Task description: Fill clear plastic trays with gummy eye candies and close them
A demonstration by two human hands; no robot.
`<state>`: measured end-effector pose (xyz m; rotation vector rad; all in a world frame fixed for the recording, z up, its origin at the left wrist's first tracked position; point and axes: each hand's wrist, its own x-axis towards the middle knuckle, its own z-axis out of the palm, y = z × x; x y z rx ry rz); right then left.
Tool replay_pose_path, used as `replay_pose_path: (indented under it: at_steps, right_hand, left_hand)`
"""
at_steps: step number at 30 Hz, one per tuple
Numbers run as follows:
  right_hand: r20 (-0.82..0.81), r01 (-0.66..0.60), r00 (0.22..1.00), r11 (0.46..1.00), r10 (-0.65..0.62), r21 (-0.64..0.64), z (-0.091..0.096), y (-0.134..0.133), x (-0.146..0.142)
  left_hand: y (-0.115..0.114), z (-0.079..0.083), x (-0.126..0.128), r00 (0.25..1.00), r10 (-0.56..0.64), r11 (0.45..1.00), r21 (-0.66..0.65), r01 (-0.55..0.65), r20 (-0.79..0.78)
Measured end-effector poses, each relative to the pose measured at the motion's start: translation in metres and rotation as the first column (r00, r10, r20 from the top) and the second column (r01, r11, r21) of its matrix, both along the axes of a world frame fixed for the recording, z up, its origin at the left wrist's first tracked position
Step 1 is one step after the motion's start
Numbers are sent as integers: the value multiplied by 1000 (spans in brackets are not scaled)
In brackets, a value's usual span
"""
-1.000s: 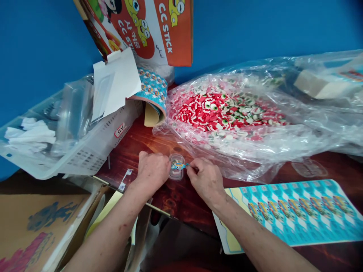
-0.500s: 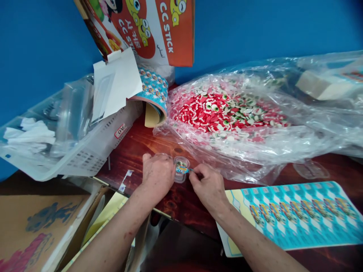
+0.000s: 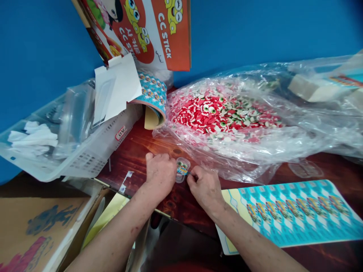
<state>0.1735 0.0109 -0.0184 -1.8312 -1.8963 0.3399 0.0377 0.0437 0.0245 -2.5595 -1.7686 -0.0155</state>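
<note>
A small clear plastic container (image 3: 179, 179) rests on the dark wooden table between my hands, with eye-like pieces showing inside. My left hand (image 3: 161, 173) is closed at its left side; the fingertips are hidden behind the knuckles. A colourful blue sticker (image 3: 183, 170) lies across the container top. Its right end is pinched between thumb and forefinger of my right hand (image 3: 204, 186). Beside my right forearm lies a sheet of matching blue stickers (image 3: 295, 211), with a pale yellow bare strip at its left end.
Behind my hands sprawls a large clear bag (image 3: 224, 113) of red and white pieces. A white plastic basket (image 3: 90, 158) stands left, near a roll of stickers (image 3: 153, 90). A printed carton (image 3: 176, 41) is at the back; a cardboard box (image 3: 42, 226) sits below the table edge.
The view has shifted slightly. Both hands stay at the container, my right hand still pinching the sticker's end; its fingers look slightly lower and closer to the container.
</note>
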Motion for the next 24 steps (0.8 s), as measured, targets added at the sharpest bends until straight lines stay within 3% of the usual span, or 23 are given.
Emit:
replay_pose_path:
  at_steps: [4, 6, 8, 10, 18, 24]
  right_hand:
    - [42, 1, 999, 1000, 0, -28, 2, 0, -2]
    - [63, 10, 998, 999, -8, -41, 4, 0, -3]
    - [83, 20, 996, 998, -16, -53, 5, 0, -5]
    - [96, 24, 995, 997, -18, -68, 5, 1, -5]
    - [164, 51, 986, 994, -34, -98, 26, 1, 3]
    - [-82, -106, 992, 975, 91, -195, 35, 39, -10]
  left_hand:
    - [-8, -5, 4, 998, 65, 979, 191, -64, 1]
    - [-10, -9, 5, 999, -52, 976, 211, 50, 7]
    - [-10, -12, 3, 968, -249, 958, 144, 246, 7]
    - [-12, -14, 2, 932, -363, 929, 82, 361, 6]
    - [-31, -21, 1, 964, -263, 965, 22, 263, 25]
    - [-41, -29, 0, 981, -194, 980, 60, 192, 31]
